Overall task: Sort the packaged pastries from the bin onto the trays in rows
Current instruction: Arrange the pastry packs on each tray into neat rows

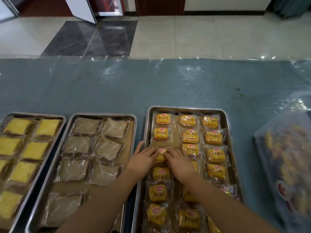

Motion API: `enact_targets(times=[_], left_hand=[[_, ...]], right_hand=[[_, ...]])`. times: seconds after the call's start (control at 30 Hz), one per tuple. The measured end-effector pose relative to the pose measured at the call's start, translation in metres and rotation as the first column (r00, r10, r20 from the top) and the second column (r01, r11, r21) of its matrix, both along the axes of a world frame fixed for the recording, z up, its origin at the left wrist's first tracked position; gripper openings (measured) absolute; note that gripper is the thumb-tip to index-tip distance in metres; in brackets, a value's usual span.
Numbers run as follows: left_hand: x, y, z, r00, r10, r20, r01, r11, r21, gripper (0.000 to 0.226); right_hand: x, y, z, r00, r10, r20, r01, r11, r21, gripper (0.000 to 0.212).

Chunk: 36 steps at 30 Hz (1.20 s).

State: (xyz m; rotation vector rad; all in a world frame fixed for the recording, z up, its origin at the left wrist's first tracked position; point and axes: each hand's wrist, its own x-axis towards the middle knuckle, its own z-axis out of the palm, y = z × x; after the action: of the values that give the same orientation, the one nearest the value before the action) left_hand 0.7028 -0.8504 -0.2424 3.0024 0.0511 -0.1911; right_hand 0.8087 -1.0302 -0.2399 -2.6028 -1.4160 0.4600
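Three metal trays are sitting side by side on the table: a left tray (62, 122), a middle tray (134, 130) and a right tray (229, 125). Seven yellow cakes (48, 127) are showing on the left tray, cut off by the frame edge. Nine brown cakes (86, 126) are lying on the middle one. About eighteen orange buns (162, 118) are filling the right one in three columns, some hidden under arms. Two hands (142, 158) are showing, and one bin (286, 165) of blurred pastries

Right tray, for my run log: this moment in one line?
hands: left, right pressing orange bun pack | place: right tray, left column | state: seating it
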Motion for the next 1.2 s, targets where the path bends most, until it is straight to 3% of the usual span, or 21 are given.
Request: enact_targets(times=[0.2, 0.37, 0.53, 0.77, 0.9, 1.0, 1.1, 1.2], left_hand=[[0.009, 0.003, -0.002, 1.000, 0.004, -0.018, -0.004, 1.000, 0.019, 0.060], [-0.016, -0.008, 0.010, 0.992, 0.001, 0.129, 0.001, 1.000, -0.015, 0.047], [-0.059, -0.041, 0.013, 0.983, 0.003, 0.186, 0.016, 0.995, -0.099, 0.032], [-0.090, -0.064, 0.008, 0.996, -0.003, -0.094, -0.009, 0.992, -0.129, 0.034], [-0.086, -0.063, 0.007, 0.995, 0.080, -0.068, -0.086, 0.993, -0.087, 0.045], [-0.073, -0.059, 0.011, 0.991, 0.119, -0.055, -0.121, 0.992, -0.030, 0.056], [-0.061, -0.056, 0.014, 0.987, 0.067, -0.148, -0.068, 0.998, -0.001, 0.063], [-0.056, -0.050, 0.016, 0.983, 0.035, -0.178, -0.023, 0.997, 0.071, 0.065]], right_hand=[[0.005, 0.007, 0.003, 0.999, -0.034, 0.003, 0.034, 0.999, 0.012, 0.045], [-0.014, -0.015, 0.014, 0.999, -0.042, -0.007, 0.042, 0.989, 0.139, 0.038], [-0.050, -0.046, 0.012, 0.998, 0.062, -0.030, -0.058, 0.992, 0.116, 0.035], [-0.088, -0.069, 0.008, 0.991, 0.094, -0.091, -0.095, 0.995, -0.008, 0.047], [-0.087, -0.069, 0.016, 0.998, 0.058, -0.014, -0.057, 0.997, 0.051, 0.042], [-0.080, -0.060, 0.021, 1.000, -0.014, 0.009, 0.013, 0.997, 0.081, 0.049], [-0.073, -0.047, 0.022, 0.999, 0.003, -0.035, -0.004, 0.999, -0.041, 0.065], [-0.070, -0.039, 0.017, 1.000, 0.018, -0.015, -0.019, 0.995, -0.097, 0.068]])
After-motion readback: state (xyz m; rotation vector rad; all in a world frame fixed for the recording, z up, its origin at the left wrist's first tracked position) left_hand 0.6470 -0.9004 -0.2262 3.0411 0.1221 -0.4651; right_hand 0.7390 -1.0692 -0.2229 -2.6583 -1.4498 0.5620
